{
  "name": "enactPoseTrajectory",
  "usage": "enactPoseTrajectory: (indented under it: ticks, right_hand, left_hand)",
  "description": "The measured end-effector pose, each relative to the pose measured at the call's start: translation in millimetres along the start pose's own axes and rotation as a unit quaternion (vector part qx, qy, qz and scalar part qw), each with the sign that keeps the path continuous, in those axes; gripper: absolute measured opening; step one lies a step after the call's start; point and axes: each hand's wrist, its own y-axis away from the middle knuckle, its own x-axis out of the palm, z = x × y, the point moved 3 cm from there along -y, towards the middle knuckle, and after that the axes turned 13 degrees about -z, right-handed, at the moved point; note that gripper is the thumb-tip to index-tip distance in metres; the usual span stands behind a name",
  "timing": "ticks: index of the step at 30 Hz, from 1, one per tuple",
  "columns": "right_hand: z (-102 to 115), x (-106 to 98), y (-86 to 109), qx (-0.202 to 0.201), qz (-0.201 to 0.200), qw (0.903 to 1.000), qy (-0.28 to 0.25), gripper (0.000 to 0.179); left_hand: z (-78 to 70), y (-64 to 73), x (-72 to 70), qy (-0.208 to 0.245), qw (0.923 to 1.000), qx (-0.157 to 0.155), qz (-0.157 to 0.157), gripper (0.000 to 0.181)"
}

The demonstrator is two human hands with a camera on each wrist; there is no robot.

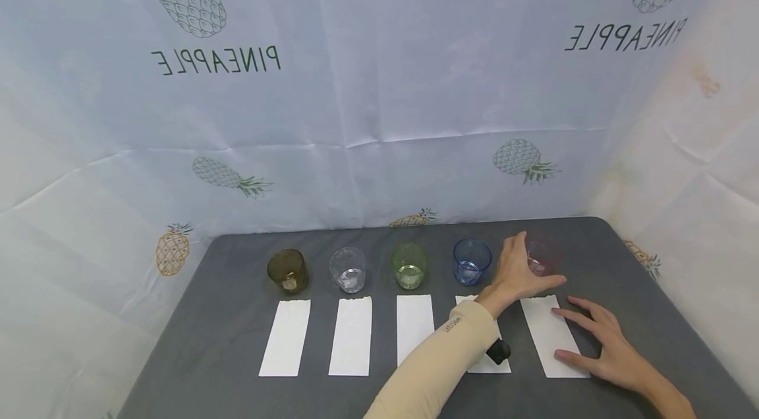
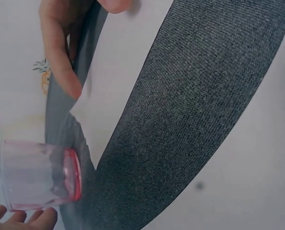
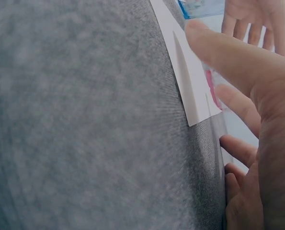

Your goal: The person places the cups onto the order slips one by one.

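Pink tumbler (image 1: 544,257), one, standing upright near the far edge of the dark grey table (image 1: 201,353), toward its far right corner; long axis vertical, though the tilt of the left wrist view lays it sideways; left hand (image 1: 517,274), one, nearer to it than the right, thumb and fingers spread, tumbler between them; from the palm, we place the tumbler just beyond and to the right, fingers along its left side, thumb on the side nearer us; we judge this gap between thumb and fingers the relation that matters; whether the fingertips touch the glass we cannot tell.

Right hand (image 1: 613,350), one, fingers and thumb spread apart, holding nothing; it lies over the right side of the rightmost paper strip (image 1: 548,335), on our side of the tumbler; contact with the paper we cannot confirm.

Further tumblers, four, in a row along the far edge, listed from the left: amber tumbler (image 1: 287,271); clear tumbler (image 1: 348,270); green tumbler (image 1: 409,266); blue tumbler (image 1: 472,262), just left of the left hand; before these, four more white strips (image 1: 284,338), one partly hidden by the cream sleeve (image 1: 435,363).
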Motion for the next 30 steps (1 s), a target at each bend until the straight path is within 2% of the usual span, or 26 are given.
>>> enactPoseTrajectory:
  ticks: [5,12,20,25,30]
  right_hand:
    - [0,0,0.6,0.002,0.003,1.0,0.001,0.073]
    - [0,1,0.0,0.001,0.007,1.0,0.004,0.068]
    - [0,2,-0.3,-0.007,0.009,0.9999,0.007,0.069]
    - [-1,2,0.0,-0.005,0.01,0.9999,0.004,0.07]
    - [-1,1,0.5,-0.003,0.011,0.9999,0.001,0.07]
  left_hand:
    - [2.6,-0.7,1.7,-0.016,0.9997,0.006,-0.018,0.093]
    - [6.4,-4.1,3.6,-0.031,0.9987,0.016,-0.038,0.074]
    - [10.5,-8.7,4.6,-0.026,0.9993,0.015,-0.024,0.081]
    - [12.1,-9.8,4.7,-0.013,0.9993,0.027,-0.022,0.073]
    - [13.3,-11.2,5.5,-0.013,0.9994,0.024,-0.021,0.073]
